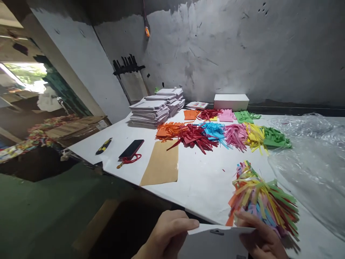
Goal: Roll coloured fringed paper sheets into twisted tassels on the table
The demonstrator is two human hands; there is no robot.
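Card stock in white, the white card (pixel 212 246) with a hang slot (pixel 217 232) by its upper edge, sits between your two hands, in front of the bench (pixel 202 185) at its near edge. Your left hand (pixel 168 233) pinches the upper left corner, thumb laid on top; your right hand (pixel 262 233) grasps the right end, its fingers bent around that corner. The card's upper edge runs crosswise from one hand to the other; its lower part is cut off, so you cannot tell its long axis, nor whether it touches the bench.

Just beyond your right hand, by the near edge, lies the multicoloured bundle of paper strips (pixel 265 196), fanned toward you and to the right. That hand is clearly the nearer one; the left is well apart from it. Whether your right fingers touch the strips cannot be made out.

Farther off, a row of single-colour strip bunches (pixel 195 136) runs side by side toward the far edge. Left of the bundle, a brown cardboard sheet (pixel 161 163) reaches the near edge, and a smartphone (pixel 132 148) and a utility knife (pixel 104 146) lie toward the left corner. Clear plastic film (pixel 309 176) spreads along the right side.
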